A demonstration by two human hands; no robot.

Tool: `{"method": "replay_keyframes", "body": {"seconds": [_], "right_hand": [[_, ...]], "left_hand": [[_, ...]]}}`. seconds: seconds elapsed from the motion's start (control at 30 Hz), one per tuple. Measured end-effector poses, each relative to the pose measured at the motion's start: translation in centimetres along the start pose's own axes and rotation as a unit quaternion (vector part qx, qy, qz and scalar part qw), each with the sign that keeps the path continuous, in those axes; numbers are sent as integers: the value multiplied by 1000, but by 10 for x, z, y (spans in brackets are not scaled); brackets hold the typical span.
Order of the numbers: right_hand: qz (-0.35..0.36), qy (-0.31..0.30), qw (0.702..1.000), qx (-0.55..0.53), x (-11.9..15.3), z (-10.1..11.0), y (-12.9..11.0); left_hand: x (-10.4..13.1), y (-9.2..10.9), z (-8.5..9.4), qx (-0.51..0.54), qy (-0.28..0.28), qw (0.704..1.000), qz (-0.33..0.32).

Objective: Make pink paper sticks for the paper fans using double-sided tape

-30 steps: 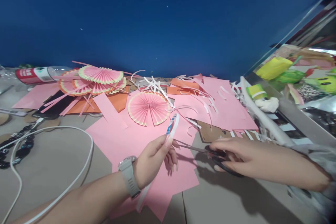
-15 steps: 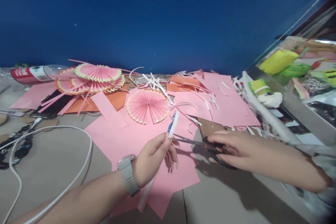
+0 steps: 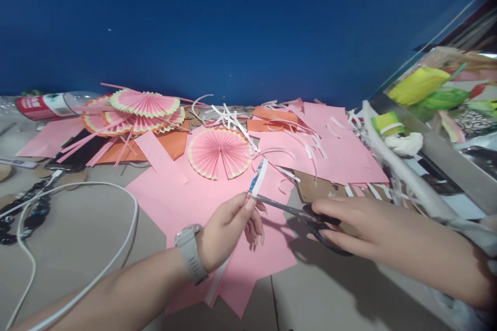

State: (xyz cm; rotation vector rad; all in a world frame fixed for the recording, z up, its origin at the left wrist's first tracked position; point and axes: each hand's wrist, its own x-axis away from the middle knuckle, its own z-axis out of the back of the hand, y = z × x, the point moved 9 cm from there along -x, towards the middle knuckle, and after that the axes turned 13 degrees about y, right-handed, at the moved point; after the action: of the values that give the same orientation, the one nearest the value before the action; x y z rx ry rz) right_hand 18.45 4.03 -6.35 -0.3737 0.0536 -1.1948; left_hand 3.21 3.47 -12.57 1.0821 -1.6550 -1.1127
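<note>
Strip (image 3: 261, 176), white with blue print, held up by thumb-and-forefinger pinch of left hand (image 3: 224, 231), other fingers loosely curled. Right hand (image 3: 361, 223): fingers closed around black-handled scissors (image 3: 282, 206), blades at strip's visible base, near thumb tip. Seemingly mid-snip; calling next for steady pinch, blades clear of fingertips. Beneath, pink paper sheets (image 3: 205, 204); just beyond, pleated paper rosette (image 3: 219, 151).
</note>
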Motion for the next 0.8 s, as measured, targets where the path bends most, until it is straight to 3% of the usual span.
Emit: {"method": "replay_keyframes", "body": {"seconds": [0.1,0.37,0.8], "right_hand": [[-1,-54,997,47,3,-10,1],[17,-28,997,71,5,-9,-6],[-8,-55,995,86,3,-18,-5]], "left_hand": [[0,-1,0,4,0,1000,-1],[-2,-4,0,15,-6,1000,-2],[0,-2,-1,21,-13,1000,-3]]}}
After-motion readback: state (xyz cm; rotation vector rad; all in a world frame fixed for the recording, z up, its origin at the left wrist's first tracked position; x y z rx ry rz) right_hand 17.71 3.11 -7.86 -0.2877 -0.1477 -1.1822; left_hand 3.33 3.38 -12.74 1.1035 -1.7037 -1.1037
